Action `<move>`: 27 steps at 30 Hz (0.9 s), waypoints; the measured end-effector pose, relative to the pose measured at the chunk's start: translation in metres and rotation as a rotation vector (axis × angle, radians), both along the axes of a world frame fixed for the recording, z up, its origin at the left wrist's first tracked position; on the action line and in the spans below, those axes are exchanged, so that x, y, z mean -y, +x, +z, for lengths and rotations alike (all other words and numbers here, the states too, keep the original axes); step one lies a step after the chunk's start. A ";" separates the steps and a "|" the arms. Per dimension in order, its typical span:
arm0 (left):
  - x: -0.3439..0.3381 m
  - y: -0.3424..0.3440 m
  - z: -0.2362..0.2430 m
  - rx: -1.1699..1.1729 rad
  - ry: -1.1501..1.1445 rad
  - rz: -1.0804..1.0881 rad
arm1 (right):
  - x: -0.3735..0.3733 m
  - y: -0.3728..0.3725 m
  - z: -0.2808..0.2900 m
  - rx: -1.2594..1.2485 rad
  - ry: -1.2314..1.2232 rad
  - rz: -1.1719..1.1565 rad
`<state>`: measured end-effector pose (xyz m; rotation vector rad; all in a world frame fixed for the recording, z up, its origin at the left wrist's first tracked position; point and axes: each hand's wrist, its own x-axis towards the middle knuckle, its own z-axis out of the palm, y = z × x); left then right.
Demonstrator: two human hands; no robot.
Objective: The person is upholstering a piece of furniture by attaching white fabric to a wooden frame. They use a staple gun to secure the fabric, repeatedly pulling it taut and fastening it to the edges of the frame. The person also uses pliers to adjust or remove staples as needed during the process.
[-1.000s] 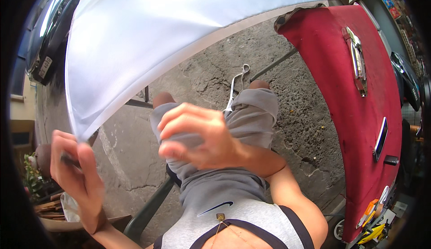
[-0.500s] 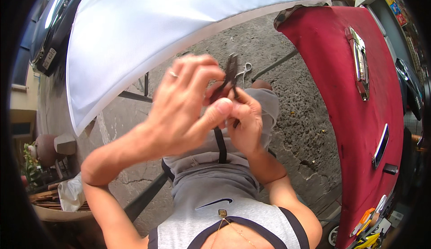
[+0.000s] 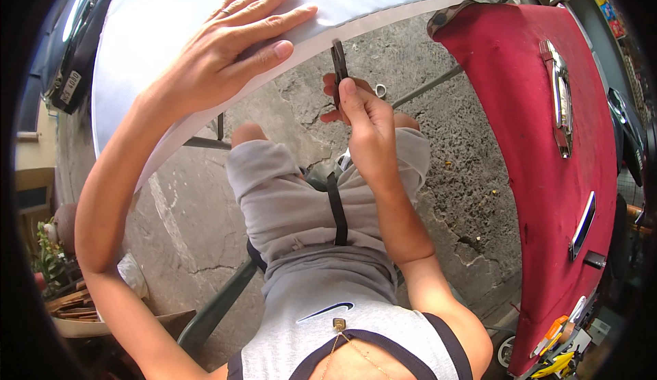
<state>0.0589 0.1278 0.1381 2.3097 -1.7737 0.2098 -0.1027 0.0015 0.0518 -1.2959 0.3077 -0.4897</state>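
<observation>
My left hand (image 3: 222, 55) lies flat on the white cloth-covered table (image 3: 171, 10), its fingers spread and holding nothing. A ring shows on one of its fingers. Over my lap, just off the table's near edge, my right hand (image 3: 369, 120) grips small dark pliers (image 3: 338, 65). Their narrow end points up toward the white cloth, while my fingers cover the lower part. Thumb and index finger press on the tool; the other fingers curl behind it.
On my right stands a red-covered table (image 3: 493, 92) bearing a long silvery metal object (image 3: 561, 99), a phone (image 3: 582, 226), a small dark box (image 3: 595, 260) and orange-and-yellow tools (image 3: 558, 339). Wood pieces (image 3: 75, 305) lie at lower left. A dark car (image 3: 82, 31) stands at upper left.
My left hand has left the pliers and moved up and left onto the white cloth, its fingers now spread. My right hand keeps the pliers, held slightly higher and upright.
</observation>
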 end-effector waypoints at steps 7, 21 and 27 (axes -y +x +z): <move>0.001 0.003 0.003 -0.031 0.025 -0.003 | -0.001 0.002 0.006 -0.088 -0.212 -0.034; 0.058 0.062 0.022 -0.263 0.145 0.113 | -0.014 0.012 0.007 0.017 -0.156 -0.110; 0.067 0.059 0.016 -0.323 0.120 0.106 | -0.019 0.012 -0.002 0.042 -0.270 -0.208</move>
